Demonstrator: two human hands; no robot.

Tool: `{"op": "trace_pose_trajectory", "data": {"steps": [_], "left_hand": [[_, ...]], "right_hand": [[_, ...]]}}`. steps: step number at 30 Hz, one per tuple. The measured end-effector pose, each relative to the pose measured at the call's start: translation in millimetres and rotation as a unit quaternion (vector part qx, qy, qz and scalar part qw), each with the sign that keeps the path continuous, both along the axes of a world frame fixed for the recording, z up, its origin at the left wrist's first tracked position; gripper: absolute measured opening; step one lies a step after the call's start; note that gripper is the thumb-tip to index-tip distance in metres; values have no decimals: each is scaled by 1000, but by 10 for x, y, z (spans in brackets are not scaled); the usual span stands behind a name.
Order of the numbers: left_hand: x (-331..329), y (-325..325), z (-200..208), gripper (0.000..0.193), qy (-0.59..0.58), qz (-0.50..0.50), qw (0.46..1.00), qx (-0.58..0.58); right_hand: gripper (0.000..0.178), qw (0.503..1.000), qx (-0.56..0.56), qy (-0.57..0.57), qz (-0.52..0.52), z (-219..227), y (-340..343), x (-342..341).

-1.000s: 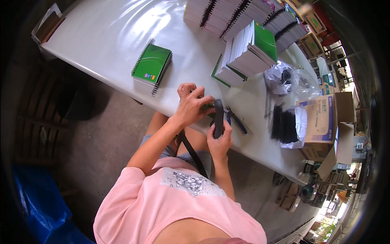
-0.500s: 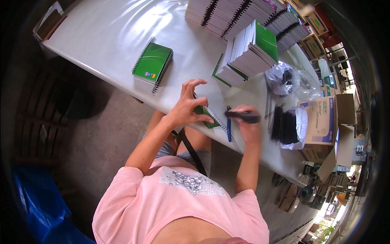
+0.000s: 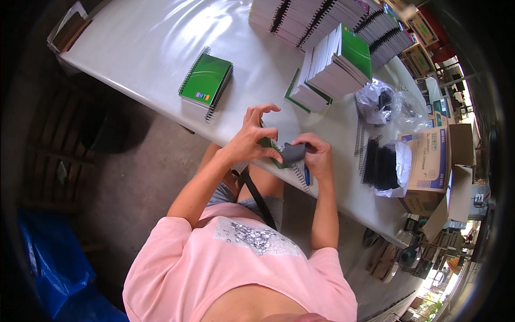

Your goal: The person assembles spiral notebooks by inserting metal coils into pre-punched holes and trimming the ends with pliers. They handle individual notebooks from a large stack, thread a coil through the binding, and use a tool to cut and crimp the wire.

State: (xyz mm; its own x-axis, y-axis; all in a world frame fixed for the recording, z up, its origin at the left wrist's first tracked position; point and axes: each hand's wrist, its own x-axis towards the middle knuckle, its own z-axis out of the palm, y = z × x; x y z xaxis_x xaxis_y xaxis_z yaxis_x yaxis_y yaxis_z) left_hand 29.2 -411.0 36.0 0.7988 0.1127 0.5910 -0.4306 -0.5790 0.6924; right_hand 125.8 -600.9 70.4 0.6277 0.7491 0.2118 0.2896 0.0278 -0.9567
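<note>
My left hand (image 3: 250, 138) is closed on a small green-covered notebook (image 3: 266, 143) at the table's front edge, thumb and fingers gripping its sides. A wire coil (image 3: 301, 178) runs along the notebook's edge and trails past its end toward me. My right hand (image 3: 318, 154) grips a dark grey object (image 3: 293, 153) whose exact kind I cannot make out. Its rounded end covers part of the coil, right beside my left thumb. Under my right hand shows a slim blue piece (image 3: 307, 174), perhaps a handle. Farther left lies a pair of stacked green spiral notebooks (image 3: 208, 78).
A tall stack of green-covered books (image 3: 338, 67) stands beyond my hands, with rows of bound books (image 3: 306, 21) behind. At right are plastic bags (image 3: 405, 110), loose black coils (image 3: 379, 163) and an open cardboard box (image 3: 426, 161). The white table (image 3: 134, 59) ends near my lap.
My right hand has moved left, bringing the dark grey object onto the coil by the notebook. The left hand keeps its hold. The whole view has shifted slightly.
</note>
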Motion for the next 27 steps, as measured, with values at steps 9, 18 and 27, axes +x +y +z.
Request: {"op": "trace_pose_trajectory", "data": {"steps": [9, 18, 27], "left_hand": [[42, -40, -123, 47, -26, 32, 999, -14], [18, -143, -209, 55, -82, 146, 985, -43], [6, -158, -206, 50, -35, 130, 990, -47]], "right_hand": [[20, 933, -150, -210, -252, -108, -138, 254], [34, 934, -181, -274, -140, 426, 165, -337], [23, 835, -272, -460, -128, 222, 328, -498]]}}
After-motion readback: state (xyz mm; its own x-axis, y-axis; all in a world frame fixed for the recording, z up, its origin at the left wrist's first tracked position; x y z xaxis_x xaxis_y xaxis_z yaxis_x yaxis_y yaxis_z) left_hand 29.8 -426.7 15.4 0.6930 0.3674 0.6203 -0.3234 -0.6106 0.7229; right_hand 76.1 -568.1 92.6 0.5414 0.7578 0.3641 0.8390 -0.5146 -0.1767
